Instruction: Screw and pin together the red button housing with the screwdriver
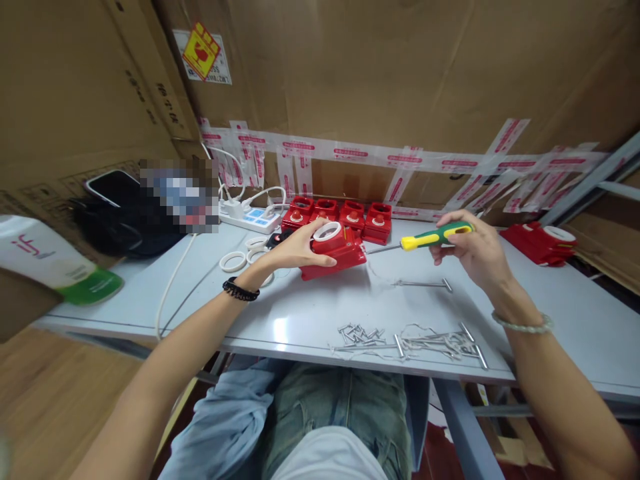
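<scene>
My left hand (300, 248) grips a red housing (345, 257) with a white ring on its top, tilted over the table. In my right hand (470, 250) is a screwdriver (435, 236) with a green and yellow handle, its shaft pointing left at the housing's right end. Whether the tip touches the housing is too small to tell. Below the screwdriver lies a metal T-shaped rod (425, 285). Near the front edge are a pile of screws (361, 335) and several more T-shaped rods (440, 345) with thin strings.
Several red housings (377, 223) stand at the back by a white power strip (253, 217). White rings (233, 261) lie left of my left hand. Another red housing (540, 245) sits at the right. A tube (55, 260) and a black bag (125, 227) are at the left.
</scene>
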Available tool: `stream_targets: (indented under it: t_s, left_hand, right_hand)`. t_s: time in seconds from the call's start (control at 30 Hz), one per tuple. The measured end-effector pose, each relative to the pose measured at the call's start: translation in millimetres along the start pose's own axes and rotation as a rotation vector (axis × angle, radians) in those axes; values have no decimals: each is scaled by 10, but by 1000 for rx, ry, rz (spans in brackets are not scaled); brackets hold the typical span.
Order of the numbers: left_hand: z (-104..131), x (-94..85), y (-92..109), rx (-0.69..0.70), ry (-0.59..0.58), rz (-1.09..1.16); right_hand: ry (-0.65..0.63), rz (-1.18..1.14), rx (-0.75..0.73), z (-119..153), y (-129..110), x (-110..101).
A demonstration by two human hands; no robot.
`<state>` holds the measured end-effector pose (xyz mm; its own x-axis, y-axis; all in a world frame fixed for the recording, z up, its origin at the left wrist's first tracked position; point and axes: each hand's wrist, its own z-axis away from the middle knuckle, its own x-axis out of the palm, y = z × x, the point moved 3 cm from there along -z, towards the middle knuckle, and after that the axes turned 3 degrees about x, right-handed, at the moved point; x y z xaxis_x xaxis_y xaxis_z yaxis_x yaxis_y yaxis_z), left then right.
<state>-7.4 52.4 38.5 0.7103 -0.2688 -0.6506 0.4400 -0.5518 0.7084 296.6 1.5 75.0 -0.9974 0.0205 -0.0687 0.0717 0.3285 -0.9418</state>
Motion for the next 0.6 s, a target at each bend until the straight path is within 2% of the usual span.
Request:
stream_targets:
  t_s: [0.1,0.17,0.3,0.47,0.6]
  left_hand:
    - [-3,-4,-26,3,7,3]
    - [-7,8,-40,28,1,-8]
    - [-8,98,-23,126,-101,20]
    - [14,213,50,193,-189,67]
    - [29,237,91,179,-192,105]
  right_hand:
    - [-6,50,23,0,12,13]
    - [30,127,-25,13,20,46]
    - [159,252,-105,24,85,115]
    - [259,77,68,-25,219,147]
    - [319,-46,46,-15,184,132]
